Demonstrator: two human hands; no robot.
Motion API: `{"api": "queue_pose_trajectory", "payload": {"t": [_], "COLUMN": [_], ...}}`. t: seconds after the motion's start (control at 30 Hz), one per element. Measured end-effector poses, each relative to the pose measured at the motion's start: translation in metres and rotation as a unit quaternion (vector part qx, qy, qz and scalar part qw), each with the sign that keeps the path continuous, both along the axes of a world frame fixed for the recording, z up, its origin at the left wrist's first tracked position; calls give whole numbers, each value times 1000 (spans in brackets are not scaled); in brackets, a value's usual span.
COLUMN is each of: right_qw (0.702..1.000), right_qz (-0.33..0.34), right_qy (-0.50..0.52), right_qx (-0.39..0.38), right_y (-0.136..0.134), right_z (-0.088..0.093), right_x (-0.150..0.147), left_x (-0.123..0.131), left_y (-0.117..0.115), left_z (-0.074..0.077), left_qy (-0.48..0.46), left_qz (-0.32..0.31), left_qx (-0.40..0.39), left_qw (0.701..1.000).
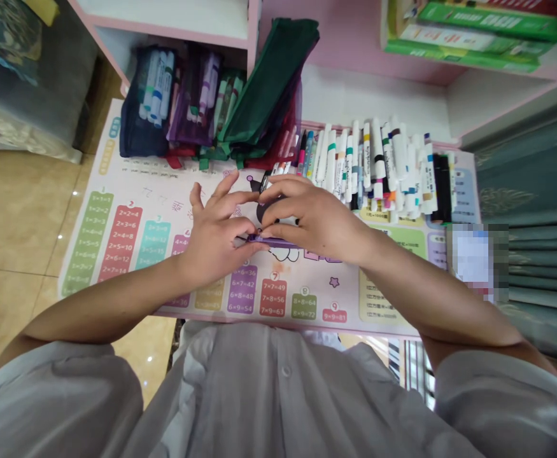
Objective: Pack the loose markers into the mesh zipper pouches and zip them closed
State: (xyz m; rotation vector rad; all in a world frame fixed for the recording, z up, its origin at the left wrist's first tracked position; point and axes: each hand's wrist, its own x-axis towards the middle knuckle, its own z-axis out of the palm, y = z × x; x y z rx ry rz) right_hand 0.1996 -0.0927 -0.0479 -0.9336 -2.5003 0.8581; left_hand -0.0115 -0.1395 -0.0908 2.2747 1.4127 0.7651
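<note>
Both my hands meet over the printed desk mat point(211, 219), at a slim purple pen-like thing point(282, 243) lying sideways. The thumb and forefinger of my left hand point(216, 232) pinch its left end, where a small dark part shows; the other fingers fan out. My right hand point(311, 216) grips it from above with bent fingers, which hide much of it. I cannot make out its exact kind. Just behind my right hand lies a spread of white markers point(354, 159) with coloured bands.
Mesh pouches with markers, one navy point(147, 102) and one purple point(195, 102), sit at the back left. A green mesh pouch point(271, 83) leans beside them. Black pens point(442, 187) lie at the right. Books point(469, 38) are stacked on the pink-edged shelf point(173, 28).
</note>
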Motion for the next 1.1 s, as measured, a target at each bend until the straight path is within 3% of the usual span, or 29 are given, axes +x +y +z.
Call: {"api": "queue_pose_trajectory", "payload": {"t": [0.13, 0.33, 0.57, 0.73, 1.1], "right_qw": [998, 994, 980, 978, 978], "right_qz": [-30, -60, -58, -45, -92], "right_qy": [-22, -42, -80, -85, -71], "right_qx": [41, -84, -173, -184, -173], "right_y": [-8, -8, 4, 7, 3], "right_z": [-1, 0, 10, 8, 4], "right_x": [5, 5, -7, -7, 2], "left_x": [0, 0, 0, 0, -5], "left_y": [0, -1, -1, -1, 3], "left_z": [-1, -1, -1, 0, 8], "left_qy": [-8, -17, -17, -25, -22], "left_qz": [-9, -4, -11, -15, -31], "left_qx": [-8, -21, -22, -11, -41], "left_qw": [1000, 1000, 1000, 1000, 998]}}
